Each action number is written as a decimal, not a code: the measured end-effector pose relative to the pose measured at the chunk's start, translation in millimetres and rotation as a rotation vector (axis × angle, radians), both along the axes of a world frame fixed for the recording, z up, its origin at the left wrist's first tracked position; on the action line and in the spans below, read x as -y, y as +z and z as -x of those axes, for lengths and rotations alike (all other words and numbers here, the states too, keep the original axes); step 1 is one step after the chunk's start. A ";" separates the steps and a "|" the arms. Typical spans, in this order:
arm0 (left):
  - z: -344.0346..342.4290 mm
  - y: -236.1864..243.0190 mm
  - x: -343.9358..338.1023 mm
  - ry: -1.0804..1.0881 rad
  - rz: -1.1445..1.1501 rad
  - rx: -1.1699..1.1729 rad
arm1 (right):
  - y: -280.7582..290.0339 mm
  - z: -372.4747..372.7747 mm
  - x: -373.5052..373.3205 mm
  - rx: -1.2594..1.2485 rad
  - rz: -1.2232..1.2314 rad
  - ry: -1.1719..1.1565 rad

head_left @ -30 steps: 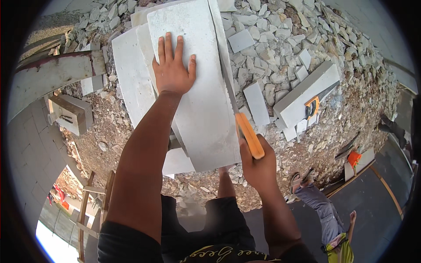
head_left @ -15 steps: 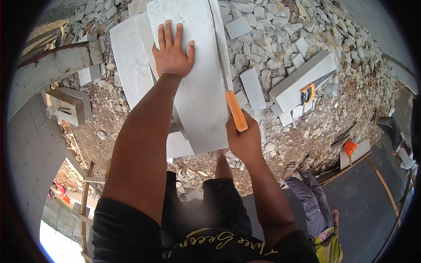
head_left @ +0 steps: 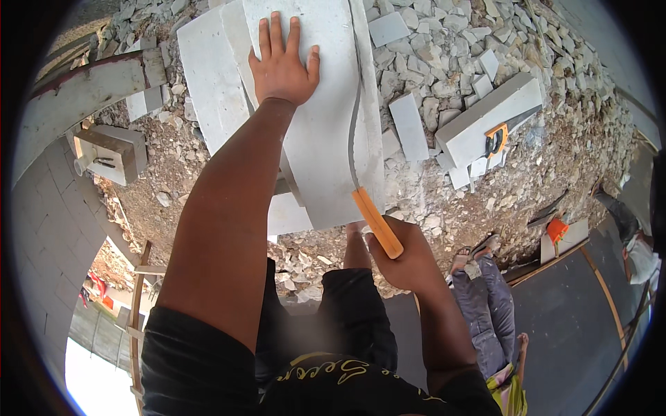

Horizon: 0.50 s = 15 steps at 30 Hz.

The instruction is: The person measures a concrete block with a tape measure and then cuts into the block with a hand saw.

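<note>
My left hand [head_left: 283, 73] lies flat, fingers spread, on a long pale grey block slab [head_left: 322, 159], which rests on other light slabs [head_left: 208, 76]. My right hand [head_left: 406, 260] grips the orange handle [head_left: 377, 222] of a hand saw at the slab's near right end. Its long thin blade [head_left: 356, 125] runs up along the slab's right edge and looks curved; I cannot tell how deep it sits.
Rubble [head_left: 451, 28] surrounds the stack, with a grey block [head_left: 485, 121] and second saw [head_left: 497, 139] at right. A metal beam [head_left: 97, 97] is upper left, a wooden frame [head_left: 139, 305] lower left. Two other people [head_left: 485, 312] [head_left: 635, 253] are at right, near an orange bucket [head_left: 557, 230].
In the last half second my right hand has drawn the saw back toward me. My left hand stays flat on the slab. The whole view has shifted, with the slab higher in the picture.
</note>
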State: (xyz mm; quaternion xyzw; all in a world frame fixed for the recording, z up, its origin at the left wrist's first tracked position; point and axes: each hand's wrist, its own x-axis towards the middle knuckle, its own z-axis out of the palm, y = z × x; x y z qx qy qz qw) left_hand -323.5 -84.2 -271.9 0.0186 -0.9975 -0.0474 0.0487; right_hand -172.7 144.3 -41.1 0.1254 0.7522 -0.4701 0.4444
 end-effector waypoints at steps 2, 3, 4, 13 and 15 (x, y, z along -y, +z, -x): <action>5.4 5.2 -19.6 -0.023 -0.092 -0.018 | -7.3 -59.0 27.8 -0.239 -0.177 -0.281; 5.3 -1.0 -10.1 -0.027 -0.115 -0.057 | -3.2 -49.6 13.6 -0.187 -0.173 -0.260; 6.1 -2.9 -3.0 -0.030 -0.104 -0.072 | 4.7 -39.1 -5.5 -0.034 -0.231 -0.277; 1.7 3.0 1.6 0.021 -0.002 0.010 | 37.8 -61.0 -10.2 -0.327 -0.279 -0.168; 0.7 4.6 10.8 0.020 -0.026 0.017 | 7.2 8.2 11.1 -0.352 -0.256 -0.192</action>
